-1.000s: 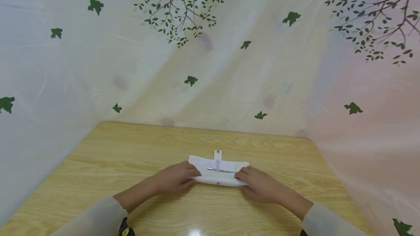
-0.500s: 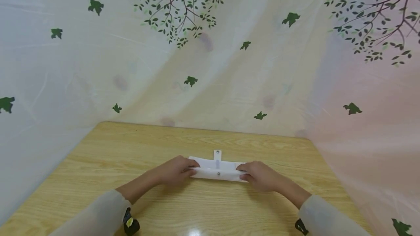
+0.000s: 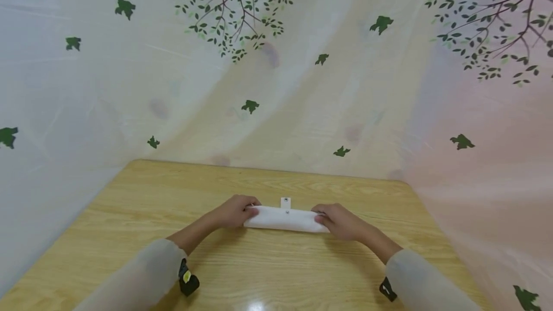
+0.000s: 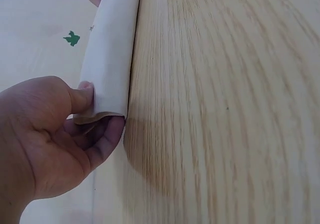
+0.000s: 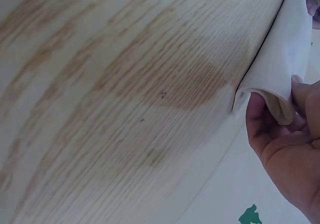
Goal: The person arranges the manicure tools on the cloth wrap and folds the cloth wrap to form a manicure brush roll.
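A white roll-up pouch point(image 3: 282, 220) lies crosswise on the table, its near part folded over toward the far side. Behind it a short strap point(image 3: 285, 203) with a metal snap sticks out, and a second snap sits on the fold's upper edge. My left hand point(image 3: 236, 211) grips the left end; in the left wrist view the thumb is on top of the pouch point(image 4: 111, 59) and the fingers curl inside its end. At the right end, my right hand point(image 3: 339, 221) pinches the layers the same way, as the right wrist view of the pouch point(image 5: 280, 59) shows. What lies inside is hidden.
The wood-grain table point(image 3: 259, 272) reaches around the pouch on every side. A pale curtain point(image 3: 194, 109) printed with branches and green leaves hangs behind the table and along its sides. Both wrists carry small black devices point(image 3: 188, 280).
Both hands have lifted the pouch's near edge and folded it away from me, covering the thin silver stick inside. The snap on that edge has moved up close to the strap.
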The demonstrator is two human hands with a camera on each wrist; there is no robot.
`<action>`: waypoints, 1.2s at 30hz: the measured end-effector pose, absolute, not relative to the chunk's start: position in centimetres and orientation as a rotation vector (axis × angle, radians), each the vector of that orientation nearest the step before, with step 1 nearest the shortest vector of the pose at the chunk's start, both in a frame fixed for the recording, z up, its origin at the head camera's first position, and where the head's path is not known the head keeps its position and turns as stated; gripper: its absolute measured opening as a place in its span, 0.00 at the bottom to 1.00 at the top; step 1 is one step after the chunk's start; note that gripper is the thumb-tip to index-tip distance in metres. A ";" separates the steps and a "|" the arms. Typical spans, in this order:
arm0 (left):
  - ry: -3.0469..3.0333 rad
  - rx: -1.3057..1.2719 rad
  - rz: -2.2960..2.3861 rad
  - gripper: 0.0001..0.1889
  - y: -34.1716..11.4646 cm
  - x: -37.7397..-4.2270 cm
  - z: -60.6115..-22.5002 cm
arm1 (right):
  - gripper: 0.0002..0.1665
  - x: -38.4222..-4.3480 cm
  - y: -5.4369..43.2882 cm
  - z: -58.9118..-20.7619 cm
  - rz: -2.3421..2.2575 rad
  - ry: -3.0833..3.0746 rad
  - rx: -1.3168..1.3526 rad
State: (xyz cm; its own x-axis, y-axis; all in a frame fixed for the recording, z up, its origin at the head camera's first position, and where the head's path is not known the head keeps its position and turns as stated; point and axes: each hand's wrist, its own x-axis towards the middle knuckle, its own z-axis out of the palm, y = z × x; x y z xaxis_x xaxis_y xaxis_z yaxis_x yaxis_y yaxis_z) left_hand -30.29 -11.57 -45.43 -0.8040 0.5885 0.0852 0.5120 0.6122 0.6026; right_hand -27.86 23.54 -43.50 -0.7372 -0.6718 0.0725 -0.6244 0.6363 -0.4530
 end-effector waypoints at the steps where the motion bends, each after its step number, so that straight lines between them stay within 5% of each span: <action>1: 2.717 0.910 0.951 0.11 -11.5 -30.3 -45.4 | 0.14 -28.0 23.4 -43.5 -0.708 2.751 -1.080; 28: 2.868 0.713 0.969 0.05 -10.7 -30.5 -45.7 | 0.07 -29.5 22.3 -44.4 -0.797 2.842 -0.656; 36: 2.892 1.155 0.783 0.07 -9.2 -30.3 -45.5 | 0.06 -29.8 22.5 -44.9 -0.825 2.927 -0.603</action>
